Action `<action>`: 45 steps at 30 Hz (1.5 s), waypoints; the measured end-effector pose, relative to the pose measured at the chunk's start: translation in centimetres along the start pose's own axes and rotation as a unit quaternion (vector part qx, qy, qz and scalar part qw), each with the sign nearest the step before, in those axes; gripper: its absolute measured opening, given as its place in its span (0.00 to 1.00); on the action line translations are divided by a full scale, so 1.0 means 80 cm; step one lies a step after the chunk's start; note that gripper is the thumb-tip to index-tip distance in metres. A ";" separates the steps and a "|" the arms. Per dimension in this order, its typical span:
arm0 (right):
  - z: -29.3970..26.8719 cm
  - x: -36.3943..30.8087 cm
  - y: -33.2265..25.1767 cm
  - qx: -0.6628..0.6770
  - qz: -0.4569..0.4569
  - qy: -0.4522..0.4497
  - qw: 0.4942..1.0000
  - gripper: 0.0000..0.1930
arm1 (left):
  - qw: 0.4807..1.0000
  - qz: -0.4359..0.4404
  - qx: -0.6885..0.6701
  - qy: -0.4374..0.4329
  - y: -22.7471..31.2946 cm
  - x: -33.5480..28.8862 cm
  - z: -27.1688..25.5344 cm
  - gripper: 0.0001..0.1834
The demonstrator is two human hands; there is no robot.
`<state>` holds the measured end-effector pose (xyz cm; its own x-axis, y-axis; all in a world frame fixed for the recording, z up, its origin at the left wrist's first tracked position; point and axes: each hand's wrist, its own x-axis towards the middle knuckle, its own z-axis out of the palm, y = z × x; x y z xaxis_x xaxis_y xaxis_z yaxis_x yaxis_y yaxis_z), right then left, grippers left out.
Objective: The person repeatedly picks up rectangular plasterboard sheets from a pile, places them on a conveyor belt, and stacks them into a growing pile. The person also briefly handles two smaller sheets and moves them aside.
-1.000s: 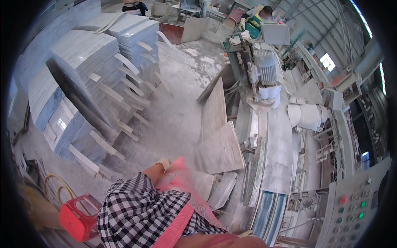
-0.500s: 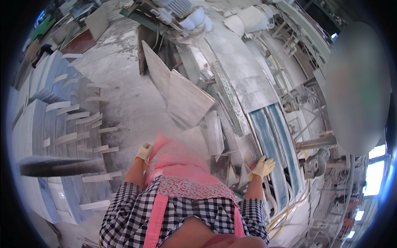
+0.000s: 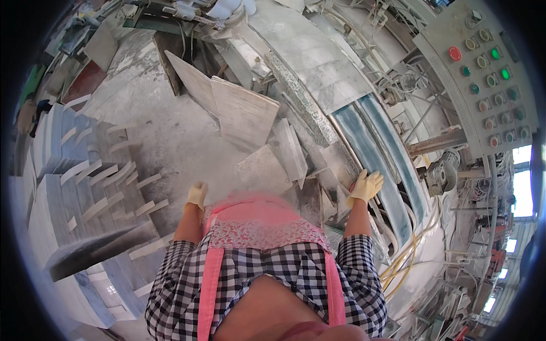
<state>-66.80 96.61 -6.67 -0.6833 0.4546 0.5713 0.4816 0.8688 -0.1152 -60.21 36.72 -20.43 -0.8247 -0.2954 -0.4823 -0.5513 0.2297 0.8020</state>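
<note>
Both my hands wear pale yellow gloves. My right hand [image 3: 365,186] rests at the near edge of a machine bed, its fingers stretched out over the metal rail [image 3: 345,140] toward a wet blue belt [image 3: 372,145]. Nothing shows in its grip. My left hand [image 3: 197,194] hangs low beside my pink apron [image 3: 256,219], above the dusty floor [image 3: 170,148]. Its fingers point away and are too foreshortened to show whether they are curled. I see no object in it.
Stacks of pale stone slabs [image 3: 51,216] with white spacer strips [image 3: 102,206] stand at the left. Broken slabs [image 3: 244,111] lean ahead, beside the machine. A control panel [image 3: 480,74] with red and lit green buttons rises at the far right. Yellow hoses [image 3: 410,262] run below the bed.
The view has turned, and the scene has shifted left and upward at centre. The control panel, blurred before, shows plainly. My right hand stays at the rail; my left hand hangs more clear of the apron.
</note>
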 end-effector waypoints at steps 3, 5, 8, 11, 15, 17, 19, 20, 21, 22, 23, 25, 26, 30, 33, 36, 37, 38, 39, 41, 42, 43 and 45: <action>-0.001 0.002 0.000 0.015 0.000 -0.001 1.000 0.21 | 1.000 0.011 0.023 -0.001 0.013 -0.002 -0.002 0.24; -0.003 0.003 -0.002 0.021 0.009 -0.009 1.000 0.21 | 0.999 -0.009 0.046 -0.005 0.016 -0.001 -0.002 0.24; -0.005 0.004 -0.004 0.019 0.020 -0.025 0.999 0.21 | 0.998 -0.002 0.065 0.007 0.010 0.006 -0.001 0.22; -0.006 0.003 -0.005 -0.008 -0.002 0.017 1.000 0.21 | 0.998 0.005 0.055 0.014 -0.009 0.016 0.002 0.23; -0.007 0.003 -0.004 0.015 0.026 -0.052 0.998 0.23 | 0.996 0.009 0.087 0.023 -0.035 0.030 0.006 0.24; -0.007 0.004 -0.004 -0.014 0.021 -0.035 0.999 0.24 | 0.992 0.014 0.118 0.030 -0.041 0.036 0.007 0.24; -0.007 0.005 -0.005 -0.013 0.034 -0.045 0.998 0.25 | 0.993 0.020 0.115 0.026 -0.042 0.038 0.007 0.24; -0.007 0.005 -0.006 -0.017 0.026 -0.036 0.999 0.24 | 0.993 -0.002 0.120 0.014 -0.040 0.038 0.008 0.23; -0.007 0.005 -0.007 -0.013 0.027 -0.035 0.999 0.23 | 0.993 0.025 0.117 0.014 -0.038 0.036 0.008 0.24; -0.008 0.005 -0.007 -0.010 0.028 -0.035 0.999 0.22 | 0.993 0.029 0.117 0.006 -0.034 0.033 0.009 0.24; -0.008 0.005 -0.007 -0.024 0.016 -0.017 0.999 0.22 | 0.993 0.018 0.119 0.005 -0.030 0.029 0.010 0.24; -0.009 0.004 -0.007 -0.012 0.022 -0.038 0.999 0.22 | 0.995 0.029 0.097 0.020 -0.020 0.018 0.011 0.23; -0.010 0.004 -0.006 0.001 0.023 -0.042 0.999 0.22 | 0.996 0.017 0.086 0.022 -0.014 0.012 0.012 0.23; -0.010 0.005 -0.003 0.001 0.019 -0.053 0.998 0.23 | 0.996 0.015 0.084 0.033 0.012 -0.008 0.011 0.21; -0.007 0.006 -0.002 0.001 0.030 -0.080 0.996 0.24 | 0.996 0.005 0.079 0.031 0.028 -0.017 0.009 0.21; -0.006 0.006 -0.001 -0.020 0.025 -0.074 0.997 0.25 | 0.994 0.010 0.099 0.037 0.035 -0.023 0.009 0.21; -0.005 0.005 0.000 -0.017 0.027 -0.079 0.996 0.25 | 0.994 0.007 0.099 0.041 0.035 -0.024 0.010 0.21; -0.006 0.005 0.000 -0.012 0.029 -0.085 0.996 0.25 | 0.994 -0.005 0.101 0.045 0.033 -0.026 0.011 0.21; -0.006 0.004 0.001 0.003 0.026 -0.081 0.996 0.26 | 0.994 -0.001 0.092 0.051 0.030 -0.026 0.012 0.21; -0.007 0.004 0.000 -0.014 0.025 -0.075 0.997 0.26 | 0.996 -0.022 0.076 0.043 0.023 -0.025 0.013 0.21; -0.007 0.004 0.000 -0.011 0.021 -0.077 0.997 0.26 | 0.995 -0.019 0.088 0.040 0.019 -0.023 0.013 0.21; -0.007 0.004 0.000 -0.016 0.035 -0.090 0.995 0.26 | 0.995 -0.022 0.097 0.027 0.015 -0.021 0.013 0.22; -0.007 0.005 0.000 0.009 0.038 -0.093 0.995 0.27 | 0.995 -0.024 0.100 0.019 0.007 -0.016 0.015 0.23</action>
<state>-66.73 96.66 -6.00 -0.7364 0.5458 0.3997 0.5265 0.8334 -0.1679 -59.65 38.30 -19.77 -0.7938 -0.3441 -0.5014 -0.6068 0.3936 0.6905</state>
